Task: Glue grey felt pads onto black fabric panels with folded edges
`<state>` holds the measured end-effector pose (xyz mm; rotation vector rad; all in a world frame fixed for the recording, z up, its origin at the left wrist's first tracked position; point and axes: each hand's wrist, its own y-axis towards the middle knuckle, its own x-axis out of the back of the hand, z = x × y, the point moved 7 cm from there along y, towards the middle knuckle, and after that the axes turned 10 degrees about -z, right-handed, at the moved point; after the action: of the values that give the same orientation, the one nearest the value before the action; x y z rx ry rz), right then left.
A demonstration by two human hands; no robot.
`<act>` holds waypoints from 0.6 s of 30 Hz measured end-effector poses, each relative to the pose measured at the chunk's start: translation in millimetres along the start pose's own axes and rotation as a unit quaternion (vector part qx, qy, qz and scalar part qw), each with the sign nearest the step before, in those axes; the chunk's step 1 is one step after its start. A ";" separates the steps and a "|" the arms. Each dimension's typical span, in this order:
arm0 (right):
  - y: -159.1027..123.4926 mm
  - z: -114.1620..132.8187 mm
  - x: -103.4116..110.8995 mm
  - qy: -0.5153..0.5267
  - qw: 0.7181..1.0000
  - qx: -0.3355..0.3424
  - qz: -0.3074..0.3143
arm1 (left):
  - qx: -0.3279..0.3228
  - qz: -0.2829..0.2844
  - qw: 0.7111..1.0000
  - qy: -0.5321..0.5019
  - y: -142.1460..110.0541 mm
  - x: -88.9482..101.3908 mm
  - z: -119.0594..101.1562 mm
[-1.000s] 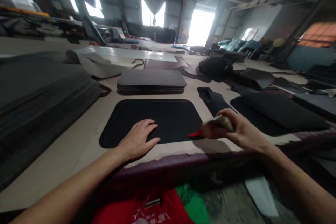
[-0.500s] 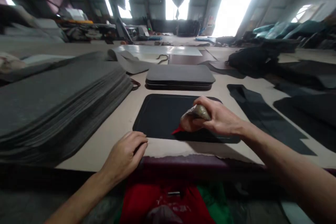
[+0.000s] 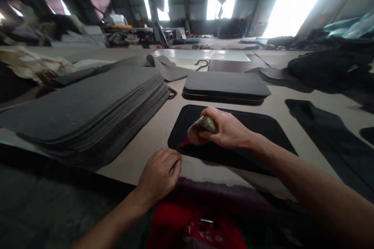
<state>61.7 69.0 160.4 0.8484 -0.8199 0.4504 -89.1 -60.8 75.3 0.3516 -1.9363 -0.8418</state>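
Observation:
A squeeze bottle with a dirty, pale body and a red pointed nozzle is in my right hand. The fingers wrap round it, and its tip points down and left, close over the near left part of a black, round-cornered panel. That panel lies flat on the table, with a faint line along its margin. At its near left corner rests my left hand, fingers curled and thumb drawn in against them. Whatever the fingertips pinch, if anything, is hidden from me.
Behind the panel sits a short stack of grey panels. A tall stack of grey sheets takes up the left of the table. Dark cut pieces lie on the right. A dark heap stands farther back.
My right hand has moved the bottle's nozzle left along the panel's near edge to its corner. My left fingers have curled in more. The view has turned left.

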 end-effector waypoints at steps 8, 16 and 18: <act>24.0 -14.6 -5.5 -0.057 0.996 0.031 -0.057 | -0.001 0.004 1.000 0.003 3.6 -1.5 -2.0; 24.0 -83.0 12.7 0.012 0.966 -0.201 -0.163 | 0.006 0.024 1.000 -0.001 2.3 -3.8 -0.9; 11.5 -107.0 23.6 0.077 0.944 -0.247 -0.202 | 0.002 0.025 1.000 0.004 1.9 -3.7 -1.3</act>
<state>117.2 162.4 142.5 0.4837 -0.5557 -0.0587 -86.0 -57.9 74.6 0.3060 -1.9325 -0.8028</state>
